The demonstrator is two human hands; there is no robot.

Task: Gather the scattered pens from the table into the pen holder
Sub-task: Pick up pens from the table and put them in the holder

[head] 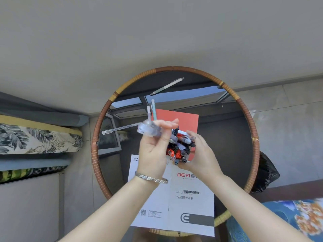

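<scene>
- left hand (153, 151) at frame centre, fingers clamped on a few pens (151, 110) sticking up and out to the left
- right hand (197, 154) just beside it, wrapped around the pen holder (180, 147) crammed with pens
- one loose pen (167, 86) lying at the upper part of the round glass table (248, 119)

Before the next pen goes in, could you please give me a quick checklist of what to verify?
1. Pen holder supported: ok, the right hand cups it.
2. Left hand has pens to load: ok, it grips several, including a clear pen sticking out sideways and a teal pen pointing up.
3. Room in the holder: cannot tell, it looks packed with caps.
4. Pens left on the table: not ok, a white pen lies near the far rim.
5. Papers clear of the work: ok, the manual and red sheet lie flat.
</scene>
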